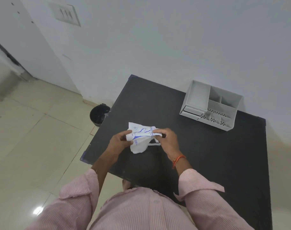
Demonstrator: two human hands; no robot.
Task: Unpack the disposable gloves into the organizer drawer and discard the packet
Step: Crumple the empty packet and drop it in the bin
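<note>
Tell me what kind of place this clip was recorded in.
Probably a plain room in a home or small office, not a workshop: a small black table against a bare white wall, glossy cream floor tiles, a wall switch panel, and a small black bin beside the table.

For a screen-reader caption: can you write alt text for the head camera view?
Both hands, left hand and right hand, grip a crumpled white glove packet above a black table. A grey organizer sits by the wall; a black bin stands on the floor.
</note>
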